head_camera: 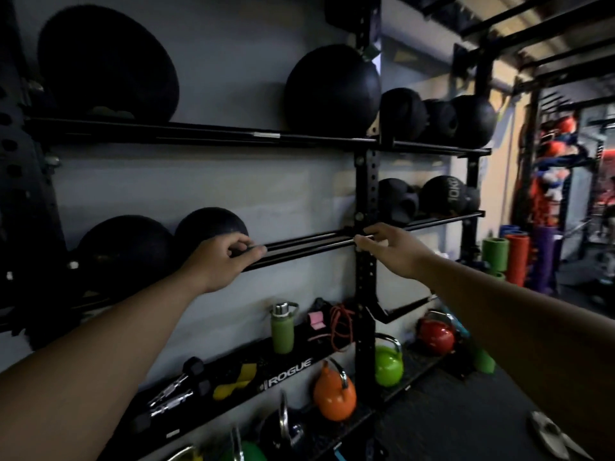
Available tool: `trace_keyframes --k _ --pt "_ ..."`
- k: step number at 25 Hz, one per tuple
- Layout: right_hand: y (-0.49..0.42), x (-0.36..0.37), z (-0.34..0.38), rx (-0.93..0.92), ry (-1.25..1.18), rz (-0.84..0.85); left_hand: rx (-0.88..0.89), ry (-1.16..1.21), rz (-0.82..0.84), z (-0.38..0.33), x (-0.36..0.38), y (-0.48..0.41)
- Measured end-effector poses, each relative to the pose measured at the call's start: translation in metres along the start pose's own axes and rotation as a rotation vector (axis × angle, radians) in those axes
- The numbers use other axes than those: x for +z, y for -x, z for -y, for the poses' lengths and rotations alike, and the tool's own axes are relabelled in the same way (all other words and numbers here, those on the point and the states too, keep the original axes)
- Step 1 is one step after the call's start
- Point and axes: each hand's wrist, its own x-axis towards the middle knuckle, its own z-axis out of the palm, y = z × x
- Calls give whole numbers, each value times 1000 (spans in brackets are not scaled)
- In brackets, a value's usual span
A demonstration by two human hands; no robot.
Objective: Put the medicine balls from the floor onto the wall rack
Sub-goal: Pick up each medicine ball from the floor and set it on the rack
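Observation:
A black wall rack (309, 242) with bar shelves fills the view. Two black medicine balls (209, 227) sit at the left end of the middle shelf, one large (126, 251), one smaller. My left hand (219, 261) is just right of the smaller ball, fingers curled over the front bar, holding nothing. My right hand (391, 249) hovers at the rack's upright post, fingers loosely spread and empty. The upper shelf carries more black balls (332, 88). Further balls (442, 194) sit on the right-hand section. The stretch of middle shelf between my hands is bare.
Below the rack a low shelf holds a green bottle (282, 329), dumbbells (176, 390) and a jump rope. Orange (334, 392), green (388, 364) and red (436, 334) kettlebells stand beneath. Foam rollers (509, 257) stand at the right. Dark rubber floor (466, 410) lies at lower right.

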Motion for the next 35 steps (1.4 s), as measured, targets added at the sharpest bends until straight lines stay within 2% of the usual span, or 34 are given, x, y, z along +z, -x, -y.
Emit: trace_keyframes --k 4,7,11,14,18,25,30,35 --pt "98 -44 -22 65 49 -5 38 42 73 -66 35 72" --pt "202 -63 -62 158 58 25 25 50 176 -105 87 142" --pt "355 -77 -105 354 91 12 67 90 368 -142 164 246" --pt "459 -98 -116 540 93 -76 105 115 520 -176 203 311" --pt "588 -117 -100 714 161 -122 207 209 694 -215 220 391" --pt "785 -89 -46 978 139 -216 317 263 928 -213 226 523" --pt "904 -77 -12 1146 242 -197 390 265 1112 -246 248 609" --pt "988 -81 -21 1293 226 -231 466 249 1225 -282 264 679"
